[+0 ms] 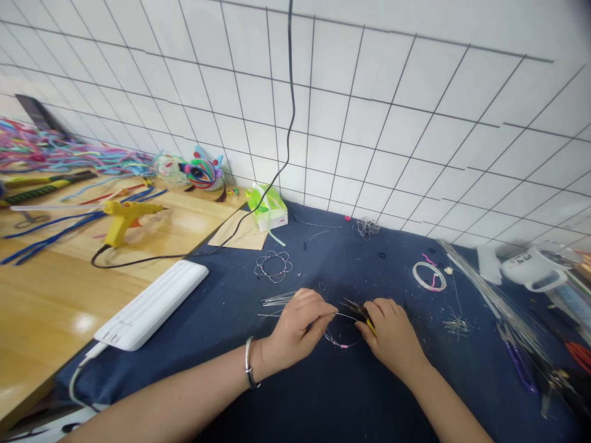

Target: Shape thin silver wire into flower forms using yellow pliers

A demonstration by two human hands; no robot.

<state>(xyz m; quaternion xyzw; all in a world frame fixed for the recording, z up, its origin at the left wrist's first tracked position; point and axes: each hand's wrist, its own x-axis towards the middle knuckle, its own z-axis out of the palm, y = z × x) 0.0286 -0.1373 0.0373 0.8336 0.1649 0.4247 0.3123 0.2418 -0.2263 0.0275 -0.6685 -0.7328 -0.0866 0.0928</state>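
My left hand [307, 323] pinches a thin silvery wire [346, 316] between thumb and fingertips. In my right hand [392, 332] is a pair of pliers [354, 307] with dark pointed jaws and a yellow handle, mostly covered by the palm. The jaws point left, close to the wire; whether they touch it I cannot tell. Below and between my hands hangs or lies a curved wire piece with pink bits [342, 346]. Several straight wire lengths [277, 300] lie just left of my left hand. Farther back rests a flower-shaped wire ring [273, 266].
A white power strip [152, 304] and a yellow glue gun [129, 218] are at left. A tissue pack [268, 206] stands near the wall. On the right are a tape roll [429, 276], a long wire bundle [489, 292], purple-handled pliers [519, 363] and a white mug [535, 269].
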